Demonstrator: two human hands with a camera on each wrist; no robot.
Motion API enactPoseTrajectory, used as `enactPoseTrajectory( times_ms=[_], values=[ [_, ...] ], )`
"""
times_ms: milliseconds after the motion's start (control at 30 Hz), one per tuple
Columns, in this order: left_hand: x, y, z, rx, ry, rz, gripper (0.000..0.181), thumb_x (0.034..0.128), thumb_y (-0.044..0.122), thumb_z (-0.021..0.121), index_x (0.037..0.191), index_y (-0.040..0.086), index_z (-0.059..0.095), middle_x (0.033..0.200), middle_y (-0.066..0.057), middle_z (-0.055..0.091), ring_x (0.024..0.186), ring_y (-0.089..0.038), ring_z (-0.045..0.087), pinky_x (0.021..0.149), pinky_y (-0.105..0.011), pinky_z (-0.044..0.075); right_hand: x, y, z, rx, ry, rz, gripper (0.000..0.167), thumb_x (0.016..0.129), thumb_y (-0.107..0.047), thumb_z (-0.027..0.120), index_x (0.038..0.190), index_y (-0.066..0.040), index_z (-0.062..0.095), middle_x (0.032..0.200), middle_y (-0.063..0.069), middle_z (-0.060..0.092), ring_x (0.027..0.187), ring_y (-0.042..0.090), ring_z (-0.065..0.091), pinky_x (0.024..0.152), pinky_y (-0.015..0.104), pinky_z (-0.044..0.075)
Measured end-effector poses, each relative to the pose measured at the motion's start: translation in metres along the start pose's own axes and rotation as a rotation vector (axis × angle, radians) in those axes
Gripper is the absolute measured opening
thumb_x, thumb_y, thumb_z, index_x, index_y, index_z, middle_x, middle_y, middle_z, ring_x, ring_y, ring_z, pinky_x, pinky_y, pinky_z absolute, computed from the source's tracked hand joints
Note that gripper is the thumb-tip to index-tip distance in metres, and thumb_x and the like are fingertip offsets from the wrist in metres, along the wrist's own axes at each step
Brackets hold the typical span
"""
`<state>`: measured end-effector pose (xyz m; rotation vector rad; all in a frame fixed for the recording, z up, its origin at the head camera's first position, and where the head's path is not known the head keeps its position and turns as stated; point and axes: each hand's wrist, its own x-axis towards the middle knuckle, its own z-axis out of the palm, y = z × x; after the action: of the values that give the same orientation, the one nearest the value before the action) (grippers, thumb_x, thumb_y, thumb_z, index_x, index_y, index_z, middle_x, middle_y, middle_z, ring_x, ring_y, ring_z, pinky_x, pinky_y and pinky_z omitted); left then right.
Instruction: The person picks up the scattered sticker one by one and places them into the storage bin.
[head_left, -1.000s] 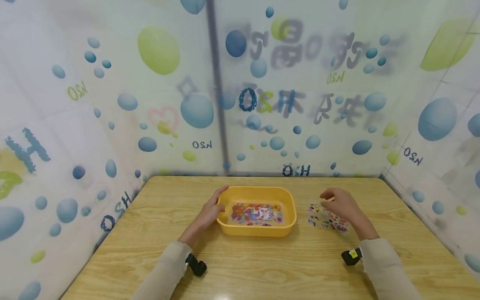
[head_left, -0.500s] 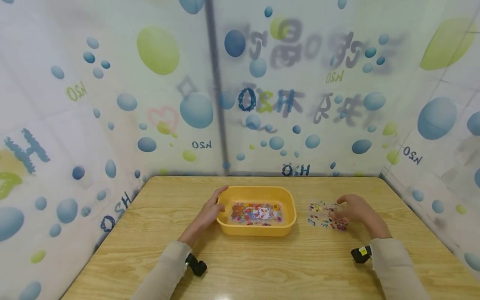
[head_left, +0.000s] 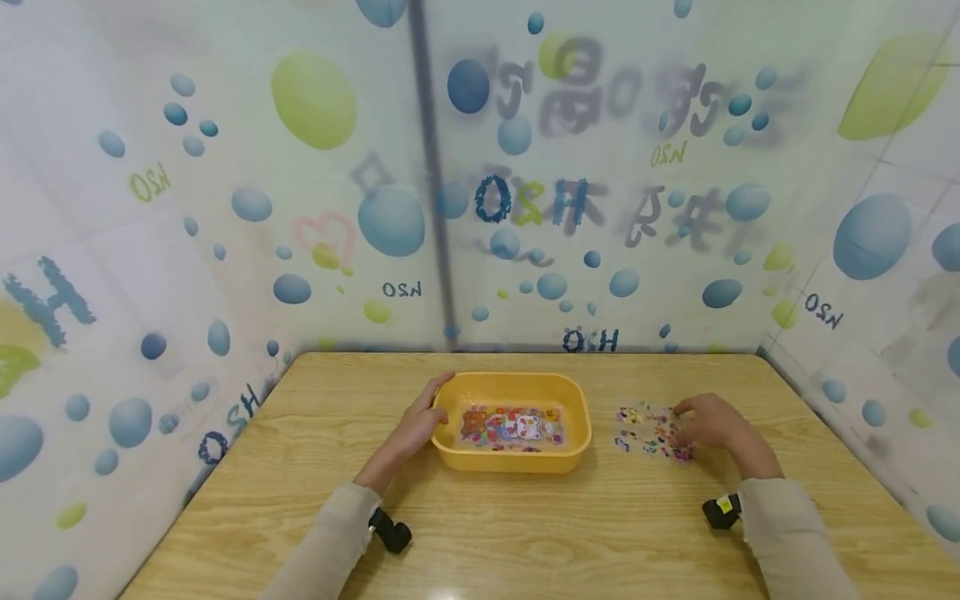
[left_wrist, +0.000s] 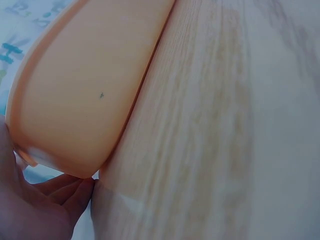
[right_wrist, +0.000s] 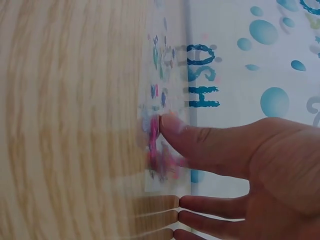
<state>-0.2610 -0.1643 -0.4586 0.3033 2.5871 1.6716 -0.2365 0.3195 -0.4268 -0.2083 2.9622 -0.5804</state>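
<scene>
My left hand [head_left: 411, 429] grips the left end of a yellow plastic basin [head_left: 510, 463], thumb over the rim and fingers outside. In the left wrist view the fingers [left_wrist: 65, 192] curl against the basin's end. Inside the basin lies a colourful sheet of cartoon stickers [head_left: 512, 427], with a bear and a white animal. To the right, a clear sheet with small coloured stickers [head_left: 651, 437] lies flat on the table. My right hand [head_left: 716, 429] is at that sheet's right side. In the right wrist view its thumb [right_wrist: 187, 142] touches the sheet, apart from the straight fingers [right_wrist: 215, 205] reaching the tabletop.
The wooden table [head_left: 480, 533] ends at a white curtain [head_left: 480, 275] printed with blue and green bubbles, which also runs along both sides. A black wrist camera [head_left: 392, 532] sits below my left sleeve, another black camera [head_left: 722, 512] by the right.
My right hand has moved right, from above the clear sticker sheet to its right side, and its fingers have come down. The left hand stays on the basin, which has not moved.
</scene>
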Motion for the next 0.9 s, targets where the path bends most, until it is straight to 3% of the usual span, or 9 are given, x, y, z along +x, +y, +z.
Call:
enactPoseTrajectory(
  times_ms=[167, 400, 633, 900],
  values=[
    [0.0, 0.0, -0.001, 0.006, -0.001, -0.005, 0.079, 0.0857, 0.003, 0.048, 0.161, 0.022, 0.037, 0.17, -0.014, 0.028, 0.156, -0.04, 0.026, 0.123, -0.058, 0.028, -0.001, -0.003, 0.0, 0.015, 0.001, 0.04, 0.051, 0.082, -0.02, 0.082, 0.12, 0.011, 0.066, 0.13, 0.04, 0.059, 0.12, 0.058, 0.054, 0.101, 0.068, 0.044],
    [-0.001, 0.0, -0.001, 0.022, 0.002, 0.002, 0.079, 0.0854, 0.002, 0.047, 0.161, 0.021, 0.036, 0.169, -0.016, 0.03, 0.154, -0.041, 0.031, 0.12, -0.057, 0.032, 0.0, -0.003, -0.001, 0.033, 0.032, 0.073, 0.046, 0.081, -0.018, 0.083, 0.113, 0.009, 0.067, 0.111, 0.029, 0.066, 0.095, 0.04, 0.057, 0.093, 0.063, 0.049],
    [-0.001, 0.001, -0.001, 0.018, -0.002, -0.005, 0.079, 0.0851, 0.003, 0.048, 0.161, 0.021, 0.036, 0.17, -0.015, 0.03, 0.154, -0.041, 0.03, 0.12, -0.057, 0.031, 0.0, -0.002, 0.001, 0.08, 0.023, 0.105, 0.05, 0.08, -0.017, 0.081, 0.118, 0.009, 0.063, 0.112, 0.03, 0.065, 0.094, 0.039, 0.055, 0.092, 0.061, 0.049],
    [-0.001, 0.001, -0.001, 0.013, -0.001, 0.007, 0.079, 0.0852, 0.002, 0.047, 0.161, 0.019, 0.035, 0.17, -0.017, 0.028, 0.154, -0.043, 0.029, 0.12, -0.058, 0.031, 0.002, 0.008, -0.001, 0.208, 0.024, 0.064, 0.06, 0.082, -0.01, 0.081, 0.131, 0.012, 0.055, 0.117, 0.037, 0.064, 0.089, 0.03, 0.067, 0.074, 0.039, 0.056]
  ],
)
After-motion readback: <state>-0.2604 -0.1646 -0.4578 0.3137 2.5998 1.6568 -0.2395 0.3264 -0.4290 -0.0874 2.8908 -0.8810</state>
